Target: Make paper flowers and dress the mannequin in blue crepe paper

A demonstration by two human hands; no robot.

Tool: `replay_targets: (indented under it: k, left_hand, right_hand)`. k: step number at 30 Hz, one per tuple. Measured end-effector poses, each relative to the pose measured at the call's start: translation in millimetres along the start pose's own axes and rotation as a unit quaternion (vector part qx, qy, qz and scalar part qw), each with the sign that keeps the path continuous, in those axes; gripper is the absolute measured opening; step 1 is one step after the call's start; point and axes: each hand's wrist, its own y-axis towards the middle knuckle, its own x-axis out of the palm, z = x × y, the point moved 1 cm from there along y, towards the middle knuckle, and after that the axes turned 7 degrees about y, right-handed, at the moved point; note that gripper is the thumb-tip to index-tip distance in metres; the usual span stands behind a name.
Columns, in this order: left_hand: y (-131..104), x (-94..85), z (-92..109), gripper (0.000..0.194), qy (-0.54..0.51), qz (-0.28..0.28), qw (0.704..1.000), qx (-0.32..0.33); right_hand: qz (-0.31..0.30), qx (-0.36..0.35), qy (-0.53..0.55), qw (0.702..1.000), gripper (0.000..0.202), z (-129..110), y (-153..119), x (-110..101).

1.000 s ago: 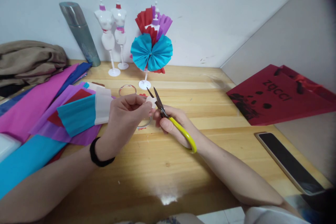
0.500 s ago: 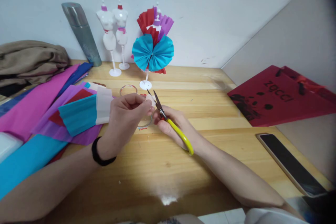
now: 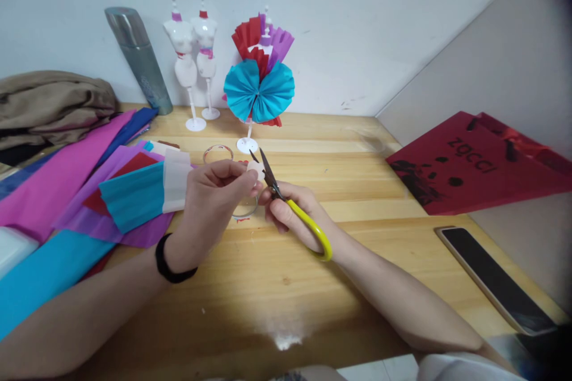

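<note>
Between its thumb and fingers my left hand [image 3: 214, 202] pinches a small whitish paper piece [image 3: 255, 170]. My right hand [image 3: 299, 214] is closed around yellow-handled scissors [image 3: 313, 229], whose dark blades are parted and point up beside the paper's right edge. Behind the hands stands a white mannequin stand [image 3: 247, 144] dressed with a blue paper bow [image 3: 259, 92] and red and purple pleats. Two mostly bare mannequins [image 3: 184, 65] are to its left. A tape roll [image 3: 218, 153] lies behind my left hand, and another ring shows partly under the hands.
Colored paper sheets [image 3: 134, 196] and brown cloth [image 3: 53, 104] are piled at the left. A grey-green bottle [image 3: 143, 65] stands by the wall. At the right are a red paper bag [image 3: 473, 166] and a phone [image 3: 496, 280] on the wooden table [image 3: 286, 280].
The scissors and my right hand have shifted slightly, and the blades have turned a little more upright. The paper piece now shows more of its rounded face. My left hand has barely moved.
</note>
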Motion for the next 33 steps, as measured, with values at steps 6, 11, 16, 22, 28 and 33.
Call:
replay_targets:
  k: [6,11,16,22,28,33]
  left_hand:
    - [0.1,-0.5,-0.6,0.016,-0.006,-0.011,1.000,-0.004]
    - [0.1,-0.6,-1.6,0.014,-0.005,-0.002,1.000,-0.006]
    - [-1.4,-1.1,-2.2,0.014,-0.009,-0.007,1.000,-0.004]
    - [-0.5,0.2,-0.8,0.014,-0.012,-0.005,1.000,-0.006]
    - [-0.8,0.1,0.3,0.014,-0.020,-0.004,1.000,-0.015]
    - [-1.0,0.4,1.0,0.014,-0.027,-0.003,0.999,-0.021]
  right_hand:
    - [-0.010,0.025,0.052,0.998,0.049,-0.2,-0.4,0.7]
    - [-0.005,0.035,0.061,0.998,0.050,0.3,-0.1,1.8]
    - [-0.003,0.027,0.067,0.997,0.050,0.6,-0.2,1.7]
    - [-0.003,0.022,0.070,0.997,0.049,0.4,-0.4,1.4]
    - [-0.004,0.022,0.052,0.998,0.049,-1.9,-2.6,1.5]
    - [0.003,0.002,0.000,1.000,0.049,-4.0,-1.2,1.5]
